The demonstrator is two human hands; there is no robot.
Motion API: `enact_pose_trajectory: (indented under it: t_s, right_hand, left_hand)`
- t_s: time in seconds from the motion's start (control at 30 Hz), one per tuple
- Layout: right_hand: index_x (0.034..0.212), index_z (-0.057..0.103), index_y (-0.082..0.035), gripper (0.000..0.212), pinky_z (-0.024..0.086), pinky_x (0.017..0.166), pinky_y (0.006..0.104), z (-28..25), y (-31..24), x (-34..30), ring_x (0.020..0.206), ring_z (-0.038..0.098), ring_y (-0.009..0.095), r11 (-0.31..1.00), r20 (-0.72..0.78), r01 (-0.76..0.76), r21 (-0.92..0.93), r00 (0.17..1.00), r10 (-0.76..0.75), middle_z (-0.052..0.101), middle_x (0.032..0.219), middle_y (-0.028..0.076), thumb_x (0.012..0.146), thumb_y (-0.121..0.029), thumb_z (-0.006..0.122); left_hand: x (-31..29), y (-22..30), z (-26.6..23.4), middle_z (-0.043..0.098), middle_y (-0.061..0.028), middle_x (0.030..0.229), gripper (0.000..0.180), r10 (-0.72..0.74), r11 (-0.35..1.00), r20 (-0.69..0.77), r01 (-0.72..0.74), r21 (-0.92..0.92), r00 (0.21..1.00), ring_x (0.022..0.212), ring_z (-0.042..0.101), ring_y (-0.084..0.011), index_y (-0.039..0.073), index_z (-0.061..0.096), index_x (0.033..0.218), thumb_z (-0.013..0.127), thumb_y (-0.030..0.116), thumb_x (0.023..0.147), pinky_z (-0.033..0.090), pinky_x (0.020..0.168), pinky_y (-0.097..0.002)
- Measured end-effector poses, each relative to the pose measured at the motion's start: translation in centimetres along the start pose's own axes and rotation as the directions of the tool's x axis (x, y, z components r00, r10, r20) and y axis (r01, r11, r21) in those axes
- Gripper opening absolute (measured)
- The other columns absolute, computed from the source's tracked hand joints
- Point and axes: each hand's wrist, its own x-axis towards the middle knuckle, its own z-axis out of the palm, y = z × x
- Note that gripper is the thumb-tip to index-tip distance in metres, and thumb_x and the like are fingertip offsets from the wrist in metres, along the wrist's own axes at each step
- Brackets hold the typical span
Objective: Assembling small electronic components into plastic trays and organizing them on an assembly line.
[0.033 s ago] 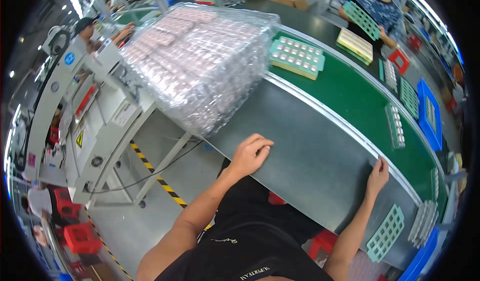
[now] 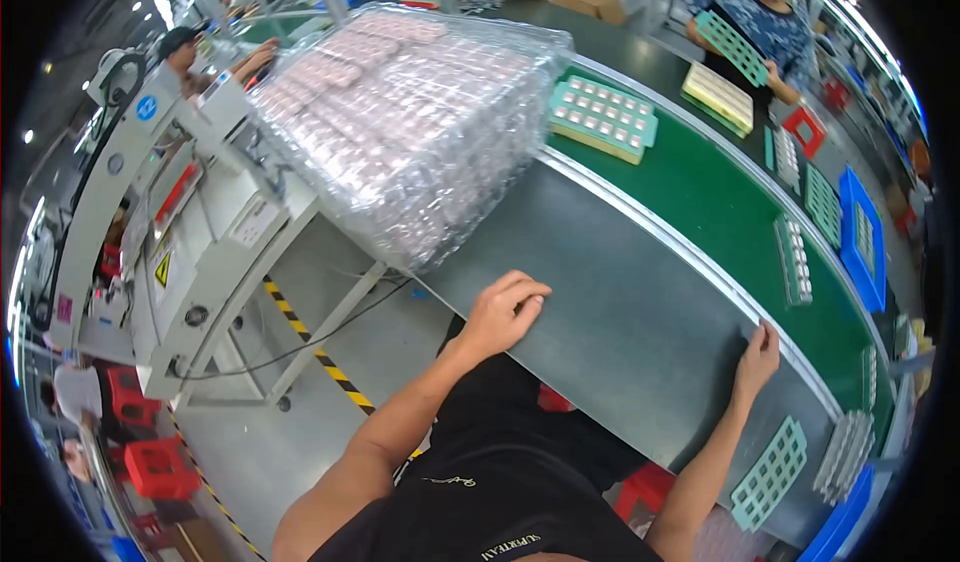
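Observation:
My left hand point(image 2: 505, 314) rests at the near edge of the grey metal table point(image 2: 620, 287), its fingers loosely curled with nothing visible in them. Farther right, my right hand point(image 2: 757, 362) is at the table's far side beside the metal conveyor rail point(image 2: 690, 252). Its fingers are drawn together and appear to hold nothing. A tall stack of clear plastic trays point(image 2: 400, 142) with pinkish pieces stands beyond my left hand. Below my right hand lies a green grid frame point(image 2: 770, 474), next to several nested clear trays point(image 2: 845, 457).
Behind the rail runs a green conveyor belt point(image 2: 700, 197), carrying a yellow block with a green frame and small pieces point(image 2: 602, 117) and a clear tray point(image 2: 795, 259). Across it, a co-worker holds a green frame point(image 2: 732, 49). A blue bin point(image 2: 862, 242) sits far right; a white machine point(image 2: 200, 232) stands left.

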Motion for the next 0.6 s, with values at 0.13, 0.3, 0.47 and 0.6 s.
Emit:
enact_pose_trajectory:
  t_s: [0.13,0.3,0.47,0.6]
  right_hand:
    - [0.119,0.069,0.000,0.026,0.050,0.082,0.0276,0.1,0.7,0.3,0.089,0.063,0.014,1.000,0.031,-0.031,-0.004,0.999,0.031,0.071,0.101,0.008,0.103,-0.017,0.058]
    - [0.118,0.069,0.001,0.026,0.051,0.082,0.0297,0.3,-0.5,-0.1,0.087,0.064,0.015,0.998,0.013,-0.008,-0.065,1.000,0.009,0.071,0.099,0.010,0.103,-0.016,0.058]
    - [0.118,0.068,-0.001,0.025,0.046,0.067,0.0216,5.6,-13.2,-2.3,0.074,0.058,0.007,0.931,0.438,-0.200,0.307,0.897,0.048,0.065,0.086,0.003,0.103,-0.017,0.057]
    - [0.128,0.063,-0.001,0.039,0.051,0.071,0.0271,11.6,-26.6,-5.3,0.085,0.062,0.012,0.646,0.778,-0.540,0.540,0.613,-0.137,0.067,0.100,0.006,0.104,-0.031,0.061]
  left_hand:
    - [-1.5,0.8,-2.7,0.067,-0.0084,0.096,0.017,-0.048,0.997,-0.002,0.048,-0.062,0.999,0.082,0.064,-0.0185,0.002,0.073,0.107,0.064,0.002,0.092,0.051,0.069,-0.0295]
    - [-2.8,2.5,-7.4,0.068,-0.0081,0.096,0.018,-0.087,0.978,-0.075,0.071,-0.194,0.993,0.082,0.064,-0.0163,0.001,0.073,0.108,0.062,0.002,0.094,0.051,0.071,-0.0294]
    - [-3.1,3.6,-10.8,0.069,-0.0079,0.096,0.018,-0.085,0.955,-0.163,0.034,-0.295,0.983,0.084,0.065,-0.0144,0.001,0.073,0.109,0.060,0.003,0.096,0.051,0.073,-0.0285]
    - [-3.3,4.3,-11.7,0.067,-0.0088,0.103,0.019,-0.098,0.925,-0.143,0.037,-0.378,0.985,0.090,0.063,-0.0139,-0.001,0.070,0.113,0.058,0.002,0.098,0.051,0.079,-0.0275]
